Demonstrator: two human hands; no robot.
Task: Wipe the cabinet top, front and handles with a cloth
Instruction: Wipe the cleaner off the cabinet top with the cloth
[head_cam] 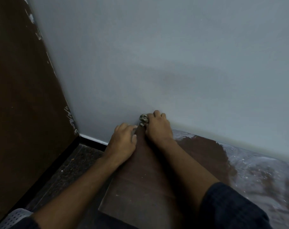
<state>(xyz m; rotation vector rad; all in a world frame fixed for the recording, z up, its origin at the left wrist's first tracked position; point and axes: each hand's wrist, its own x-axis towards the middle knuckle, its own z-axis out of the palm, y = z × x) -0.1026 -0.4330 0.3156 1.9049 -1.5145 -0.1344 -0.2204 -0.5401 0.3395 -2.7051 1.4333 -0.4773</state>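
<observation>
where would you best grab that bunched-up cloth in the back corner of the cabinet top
Take the cloth by its exposed left side, coming from above and the front. It is balled up against the wall at the far corner of the cabinet top, and the right hand already covers its right side, so only the lump's top and left are free. The left hand lies nearest.

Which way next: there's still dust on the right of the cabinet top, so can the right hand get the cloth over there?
Probably yes. The right hand already grips the cloth on the cabinet top, and nothing stands before the dusty patch.
</observation>
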